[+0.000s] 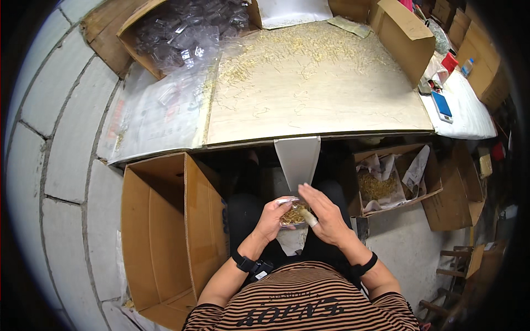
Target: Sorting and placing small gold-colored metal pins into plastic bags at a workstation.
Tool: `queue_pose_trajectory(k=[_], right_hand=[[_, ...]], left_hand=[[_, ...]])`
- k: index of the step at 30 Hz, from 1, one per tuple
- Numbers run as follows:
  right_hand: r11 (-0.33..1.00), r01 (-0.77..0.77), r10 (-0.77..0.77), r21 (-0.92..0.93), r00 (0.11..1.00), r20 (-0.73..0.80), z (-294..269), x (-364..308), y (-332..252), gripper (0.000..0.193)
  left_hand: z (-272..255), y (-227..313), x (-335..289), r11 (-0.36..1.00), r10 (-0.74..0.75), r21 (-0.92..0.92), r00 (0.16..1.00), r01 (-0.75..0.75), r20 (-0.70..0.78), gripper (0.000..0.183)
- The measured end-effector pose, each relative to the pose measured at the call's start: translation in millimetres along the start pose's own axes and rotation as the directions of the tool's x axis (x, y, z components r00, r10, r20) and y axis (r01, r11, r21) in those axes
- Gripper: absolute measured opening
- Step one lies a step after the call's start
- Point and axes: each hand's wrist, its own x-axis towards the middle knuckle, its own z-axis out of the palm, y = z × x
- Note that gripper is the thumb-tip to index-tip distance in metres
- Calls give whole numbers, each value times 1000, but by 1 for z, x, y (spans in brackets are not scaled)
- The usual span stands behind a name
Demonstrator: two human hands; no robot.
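Observation:
Over my lap, my left hand [271, 218] is closed around the left side of a small clear plastic box [292, 225]. Gold-coloured small metal pieces [293, 214] fill the box; their exact shape is too small to make out. My right hand [327, 216] is at the box's right side, its fingers stretched out flat and pointing up and left. A pale cover is wrapped on one of its digits, close to the box's contents. Just beyond both hands, a white chute [297, 160] slopes down from the table's front edge.
Thin gold-coloured pieces [265, 52] lie scattered over the pale tabletop [320, 107]. Clear plastic boxes [190, 27] fill a carton at the back left. A tall cardboard box [157, 231] stands to my left. Right are a carton [400, 207] with more gold pieces and a blue-topped scale [441, 105].

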Motion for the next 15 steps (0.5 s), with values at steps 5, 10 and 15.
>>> queue_pose_trajectory(k=[5,10,15], right_hand=[[948,161,-141,-273,986,92,7,3,-13,42],[942,264,-256,-209,964,66,9,-6,-16,38],[932,244,-249,-268,968,16,8,-3,-24,48]], left_hand=[[8,11,-10,985,10,-170,998,1,63,44],[13,20,-16,986,72,-158,992,-56,102,46],[26,13,-16,971,182,-144,982,-189,-58,33]])
